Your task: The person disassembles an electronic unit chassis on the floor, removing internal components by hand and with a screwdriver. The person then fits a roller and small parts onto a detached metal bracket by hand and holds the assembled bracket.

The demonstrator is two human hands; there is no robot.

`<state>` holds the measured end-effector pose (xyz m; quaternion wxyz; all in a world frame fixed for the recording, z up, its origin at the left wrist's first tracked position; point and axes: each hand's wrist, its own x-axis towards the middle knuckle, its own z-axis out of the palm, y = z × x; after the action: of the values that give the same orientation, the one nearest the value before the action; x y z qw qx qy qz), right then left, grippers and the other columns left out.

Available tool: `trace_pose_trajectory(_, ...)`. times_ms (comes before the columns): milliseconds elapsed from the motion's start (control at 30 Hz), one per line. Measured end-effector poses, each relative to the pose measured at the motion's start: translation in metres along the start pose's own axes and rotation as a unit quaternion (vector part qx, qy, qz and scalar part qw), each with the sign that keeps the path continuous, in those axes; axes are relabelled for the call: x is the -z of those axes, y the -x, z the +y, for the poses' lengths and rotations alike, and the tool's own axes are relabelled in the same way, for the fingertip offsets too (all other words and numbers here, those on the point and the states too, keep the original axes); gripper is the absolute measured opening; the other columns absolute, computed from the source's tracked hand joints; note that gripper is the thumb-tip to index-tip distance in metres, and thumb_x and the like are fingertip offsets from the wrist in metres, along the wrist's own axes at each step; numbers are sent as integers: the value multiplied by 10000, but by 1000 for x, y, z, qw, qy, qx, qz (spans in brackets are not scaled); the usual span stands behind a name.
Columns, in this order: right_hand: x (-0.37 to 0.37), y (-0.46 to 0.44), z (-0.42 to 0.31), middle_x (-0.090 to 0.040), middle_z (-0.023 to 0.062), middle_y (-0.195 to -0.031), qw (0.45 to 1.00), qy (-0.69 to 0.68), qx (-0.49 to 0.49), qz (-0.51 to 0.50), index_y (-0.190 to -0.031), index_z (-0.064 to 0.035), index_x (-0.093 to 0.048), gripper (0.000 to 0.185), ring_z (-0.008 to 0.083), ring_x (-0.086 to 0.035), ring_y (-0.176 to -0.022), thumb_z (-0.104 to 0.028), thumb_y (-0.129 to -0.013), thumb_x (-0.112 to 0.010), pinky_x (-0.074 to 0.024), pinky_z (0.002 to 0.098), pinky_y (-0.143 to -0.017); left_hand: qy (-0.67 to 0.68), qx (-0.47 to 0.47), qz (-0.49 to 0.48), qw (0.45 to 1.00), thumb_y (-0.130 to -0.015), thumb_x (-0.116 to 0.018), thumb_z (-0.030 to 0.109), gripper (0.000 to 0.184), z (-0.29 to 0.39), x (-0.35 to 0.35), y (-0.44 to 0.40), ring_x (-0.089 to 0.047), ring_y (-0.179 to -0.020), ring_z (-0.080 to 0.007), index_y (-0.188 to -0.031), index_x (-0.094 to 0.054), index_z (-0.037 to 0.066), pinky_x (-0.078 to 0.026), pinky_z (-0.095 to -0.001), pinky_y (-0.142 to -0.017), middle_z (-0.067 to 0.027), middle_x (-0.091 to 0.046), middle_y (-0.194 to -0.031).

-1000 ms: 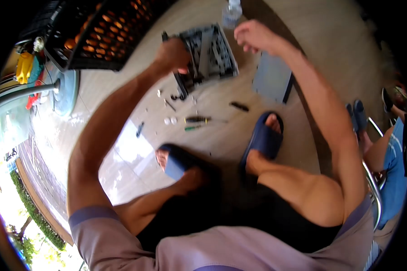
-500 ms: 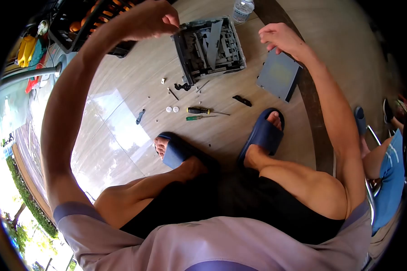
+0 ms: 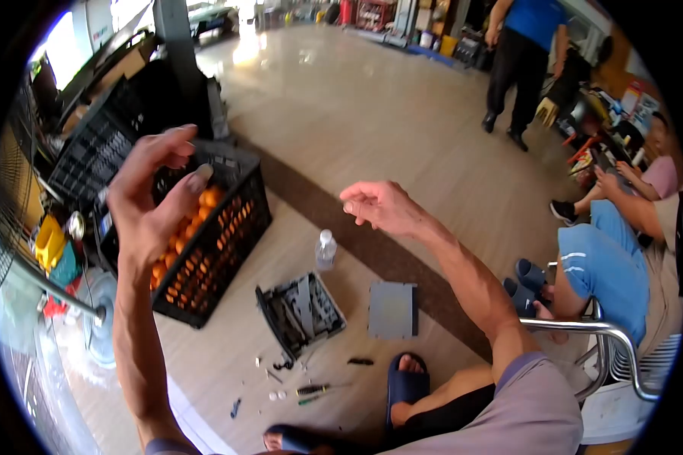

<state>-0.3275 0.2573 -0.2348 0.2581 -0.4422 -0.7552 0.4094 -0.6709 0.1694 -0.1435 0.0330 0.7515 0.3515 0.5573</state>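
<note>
My left hand (image 3: 155,197) is raised in front of a black crate (image 3: 224,250) of orange fruit, its fingers apart and nothing in them. My right hand (image 3: 383,207) hangs in the air above a clear bottle (image 3: 325,250), with fingers loosely curled and nothing visible in it. On the floor between my arms lies an opened device (image 3: 303,309) with its inner parts showing. A flat grey panel (image 3: 391,309) is to its right. Nearer my feet are a yellow-black screwdriver (image 3: 311,390), a green one (image 3: 309,399), a black piece (image 3: 360,362) and several small parts.
A fan pole (image 3: 61,288) and yellow item (image 3: 49,243) stand at the left. Seated people are at the right by a metal chair (image 3: 622,337). A person in a blue shirt (image 3: 535,23) stands farther back. A dark strip (image 3: 296,186) crosses the floor.
The view has tilted up, showing more of the room. My left hand was at the device, then lifted off to the left, and is now spread before the crate. My right hand stays raised.
</note>
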Motion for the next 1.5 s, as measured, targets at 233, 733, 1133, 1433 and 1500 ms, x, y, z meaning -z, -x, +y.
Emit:
trace_pose_trajectory(233, 63, 37, -211, -707, 121, -991, 864, -19, 451, 222, -1175, 6, -635, 277, 118, -635, -681, -165, -959, -615, -460, 230, -548, 76, -470, 82, 876, -861, -687, 410, 783, 112, 90, -33, -460, -1220, -247, -1463, -297, 96, -337, -411, -1092, -120, -443, -1404)
trace_pose_trajectory(733, 11, 173, -275, -507, 99, -1264, 490, 142, 780, 362, -1268, -154, -544, 750, 288, -422, -1140, -611, -695, -703, -298, 472, -995, 132, -402, 281, 861, -861, -671, 515, 1031, 126, 31, -9, -399, -1297, -208, -1583, -28, 158, -278, -335, -1145, -66, -309, -1542)
trace_pose_trajectory(1133, 44, 199, -268, -524, 78, -1207, 513, 117, 760, 381, -1272, -123, -543, 669, 256, -441, -1100, -516, -743, -659, -320, 432, -954, 100, -390, 245, 882, -895, -635, 466, 955, 114, 20, -28, -447, -1259, -205, -1585, -35, 189, -315, -333, -1084, -38, -326, -1543)
trace_pose_trajectory(1433, 21, 185, -254, -537, 62, -1164, 476, 131, 793, 358, -1275, -99, -542, 609, 231, -455, -1070, -445, -780, -625, -336, 402, -924, 111, -377, 292, 872, -921, -608, 429, 901, 125, -7, -31, -483, -1231, -202, -1586, -40, 212, -342, -332, -1038, -18, -339, -1544)
trace_pose_trajectory(1500, 17, 184, -250, -540, 59, -1155, 474, 129, 793, 361, -1275, -94, -542, 596, 226, -458, -1063, -429, -788, -618, -340, 395, -917, 114, -374, 297, 871, -927, -602, 421, 890, 127, -11, -32, -491, -1225, -201, -1586, -41, 217, -348, -331, -1027, -13, -341, -1544)
